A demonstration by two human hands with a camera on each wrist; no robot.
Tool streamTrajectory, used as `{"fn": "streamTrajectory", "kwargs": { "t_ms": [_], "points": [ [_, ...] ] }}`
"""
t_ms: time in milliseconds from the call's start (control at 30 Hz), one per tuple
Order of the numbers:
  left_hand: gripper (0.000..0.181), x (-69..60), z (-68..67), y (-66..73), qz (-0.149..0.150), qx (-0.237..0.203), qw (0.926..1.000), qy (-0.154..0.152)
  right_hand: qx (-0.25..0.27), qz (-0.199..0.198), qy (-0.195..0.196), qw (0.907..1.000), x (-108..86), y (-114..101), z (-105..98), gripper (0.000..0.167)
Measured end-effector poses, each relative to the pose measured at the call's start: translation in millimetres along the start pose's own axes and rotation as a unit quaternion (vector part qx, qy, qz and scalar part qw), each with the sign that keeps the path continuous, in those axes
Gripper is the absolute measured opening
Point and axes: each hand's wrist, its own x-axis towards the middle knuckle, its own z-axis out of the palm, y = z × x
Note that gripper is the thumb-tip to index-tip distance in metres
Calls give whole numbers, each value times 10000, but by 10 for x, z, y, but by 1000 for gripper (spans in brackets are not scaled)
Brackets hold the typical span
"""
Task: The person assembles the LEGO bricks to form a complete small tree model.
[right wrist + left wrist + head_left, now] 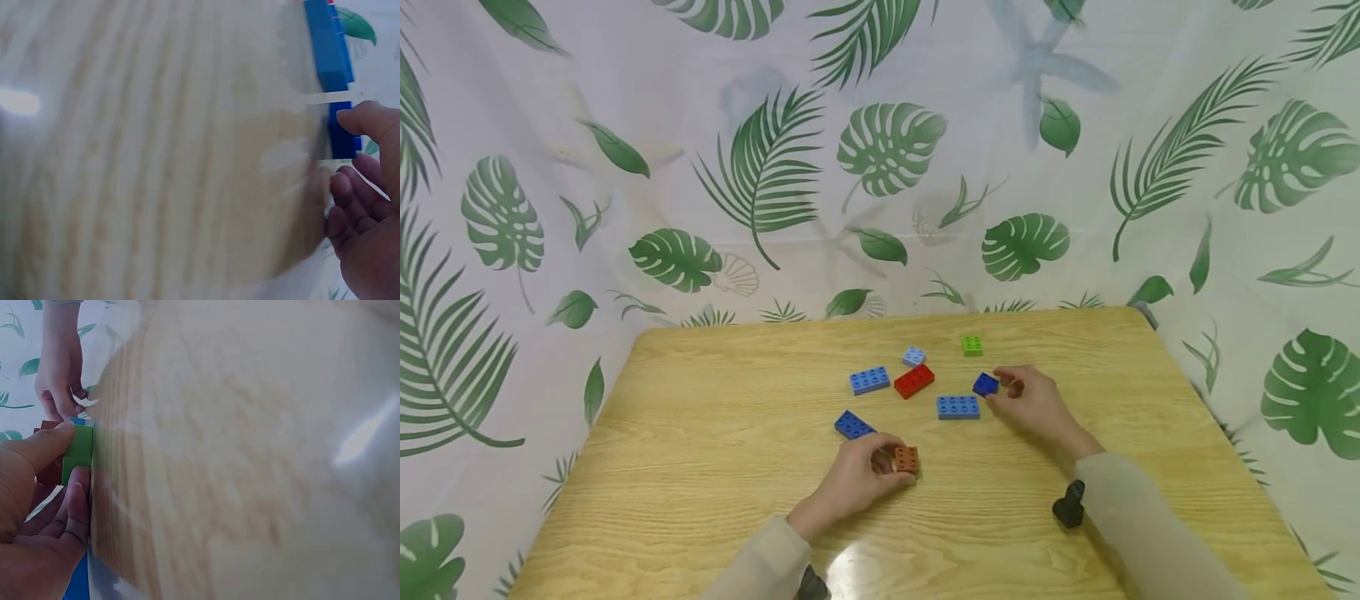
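Observation:
My left hand (852, 477) pinches a brownish-red toy brick (906, 459) near the middle of the table. In the left wrist view a green brick (77, 449) sits beneath the red one, joined to it, between thumb and fingers. My right hand (1037, 408) holds a small dark blue brick (985, 384) on the table, its thumb against the near side in the right wrist view. Just left of it lies a longer medium-blue brick (958, 407). A long dark blue brick (854, 425) lies beyond my left hand, partly covered by it.
Farther back on the wooden table (715, 417) lie a blue brick (869, 380), a red brick (913, 381), a small light blue brick (913, 356) and a lime green brick (972, 346). A leaf-patterned cloth (880, 167) hangs behind the table and along its sides.

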Motion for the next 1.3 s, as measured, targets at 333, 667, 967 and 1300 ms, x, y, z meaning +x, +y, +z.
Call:
{"fn": "streamTrajectory", "kwargs": {
  "t_ms": [333, 667, 967, 1300],
  "points": [
    [42, 2, 27, -35, 97, -5, 9999, -30, -52, 3, -23, 10000, 0, 71, 70, 49],
    [42, -4, 2, -7, -114, -174, 9997, -97, -216, -173, -28, 9996, 20, 40, 53, 45],
    [42, -4, 10, -27, -115, -270, 9995, -118, -159, -45, -90, 9998, -11, -56, -47, 46],
    [43, 15, -15, -35, -114, -206, 9997, -85, 113, -580, -160, 9981, -127, -499, -48, 40]
  ]
}}
